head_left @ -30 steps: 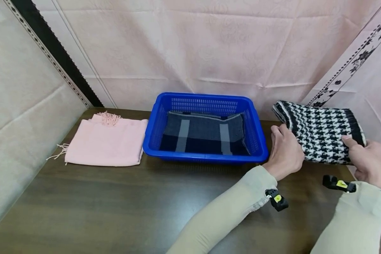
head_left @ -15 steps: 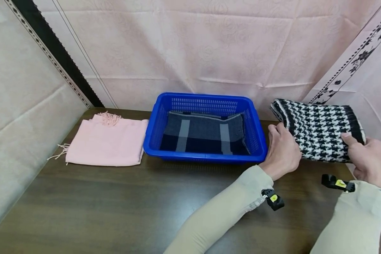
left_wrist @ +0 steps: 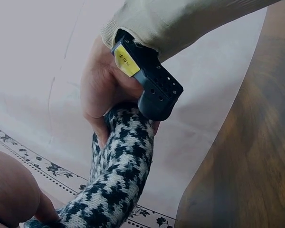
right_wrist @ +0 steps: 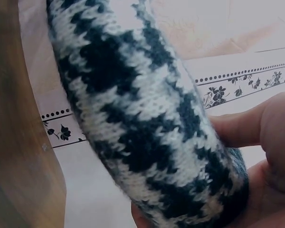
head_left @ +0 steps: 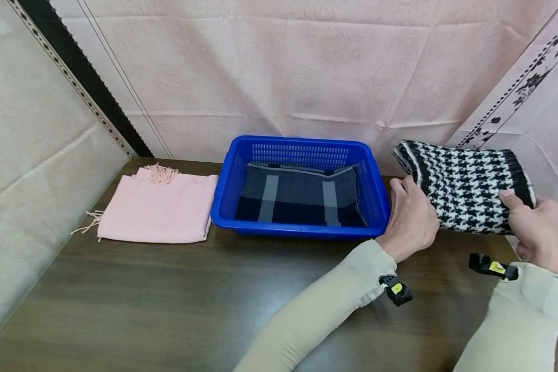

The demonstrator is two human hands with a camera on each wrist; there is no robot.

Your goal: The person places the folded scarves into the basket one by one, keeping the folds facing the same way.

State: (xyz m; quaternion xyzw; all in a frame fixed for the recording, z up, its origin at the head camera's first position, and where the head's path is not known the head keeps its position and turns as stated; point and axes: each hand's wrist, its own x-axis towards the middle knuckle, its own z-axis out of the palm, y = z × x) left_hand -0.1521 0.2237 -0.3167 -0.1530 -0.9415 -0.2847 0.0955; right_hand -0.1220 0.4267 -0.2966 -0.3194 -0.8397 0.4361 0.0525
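Note:
A folded black-and-white houndstooth scarf (head_left: 474, 188) is held at the right of the table, between both hands. My left hand (head_left: 411, 219) grips its left edge, close to the basket's right side. At the opposite edge my right hand (head_left: 539, 230) pinches it, thumb on top and fingers beneath. In the left wrist view the scarf (left_wrist: 116, 175) bends in a thick fold between the two hands. The right wrist view shows the knit fold of the scarf (right_wrist: 142, 114) up close, with the right thumb pressing it.
A blue plastic basket (head_left: 302, 231) stands at the middle back, with a folded dark checked scarf (head_left: 297, 199) lying inside. Left of it lies a folded pink scarf (head_left: 155, 209) with fringe. Pale cloth walls (head_left: 302, 67) border the brown wooden table (head_left: 167, 299).
Both hands have lifted the houndstooth scarf slightly and shifted it a little to the left. The basket and pink scarf stay in place.

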